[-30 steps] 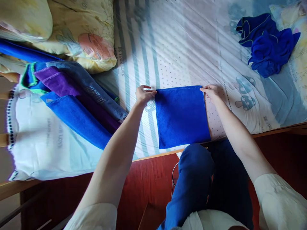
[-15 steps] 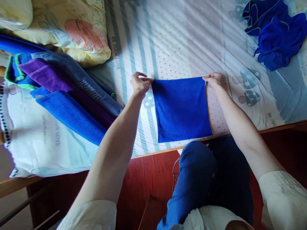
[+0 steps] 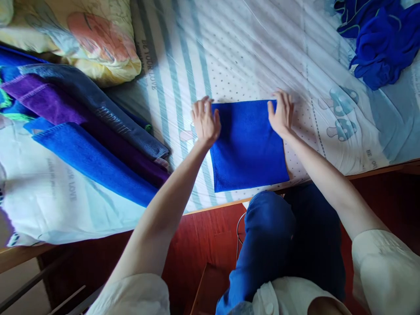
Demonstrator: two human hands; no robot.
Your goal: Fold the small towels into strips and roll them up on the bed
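Observation:
A blue towel (image 3: 249, 146), roughly square, lies flat near the bed's front edge. My left hand (image 3: 206, 121) rests at its far left corner, palm down with the fingers apart, partly over the cloth and partly over the sheet. At the far right corner my right hand (image 3: 281, 113) is likewise palm down, its thumb on the towel's edge and its fingers stretched away from me. Neither hand grips the cloth. Both far corners are partly hidden under the hands.
Folded towels in blue (image 3: 95, 159), purple (image 3: 49, 98) and dark grey (image 3: 98, 105) lie on a white pillow (image 3: 82, 218) at left. Behind them sits a yellow patterned pillow (image 3: 108, 48). Crumpled blue cloths (image 3: 383, 48) lie at far right on the sheet (image 3: 249, 57).
Both hands have let go of the towel's far corners and opened, moving slightly inward over it. The towel stays flat. The view has shifted a little.

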